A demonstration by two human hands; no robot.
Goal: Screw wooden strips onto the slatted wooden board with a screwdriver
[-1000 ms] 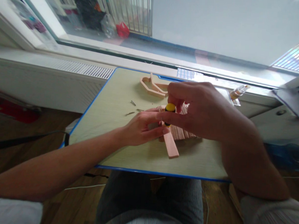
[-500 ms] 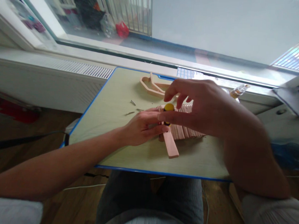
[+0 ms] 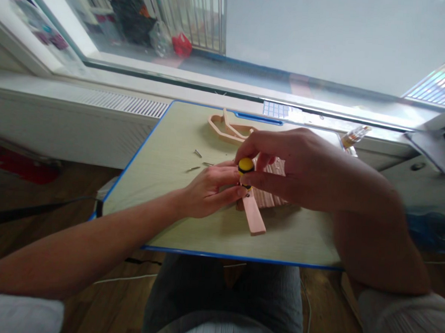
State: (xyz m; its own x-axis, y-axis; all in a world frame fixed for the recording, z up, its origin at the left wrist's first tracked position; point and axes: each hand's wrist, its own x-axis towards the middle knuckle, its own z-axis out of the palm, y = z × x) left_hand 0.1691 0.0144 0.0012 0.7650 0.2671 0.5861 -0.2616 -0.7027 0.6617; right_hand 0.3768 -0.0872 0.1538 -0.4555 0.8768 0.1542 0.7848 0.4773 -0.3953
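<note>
My right hand [image 3: 300,168] pinches a small screwdriver with a yellow-capped black handle [image 3: 246,166], held upright over a pale pink wooden strip [image 3: 253,215]. That strip lies across a slatted wooden assembly [image 3: 271,191] on the small folding table [image 3: 170,159]. My left hand [image 3: 212,188] rests on the table beside the strip, fingers curled against the wooden piece and the screwdriver's lower end. What its fingertips pinch is hidden behind the tool.
A curved wooden frame part [image 3: 226,128] lies at the table's far side. Three small screws [image 3: 198,154] sit left of the hands. A clear packet [image 3: 354,136] rests on the sill at right. A window and radiator vent run behind; my lap is below the table's blue edge.
My right fingers lifted off the yellow cap half a second ago and have now closed on it again, lower and slightly left. The left hand and the strip stayed put.
</note>
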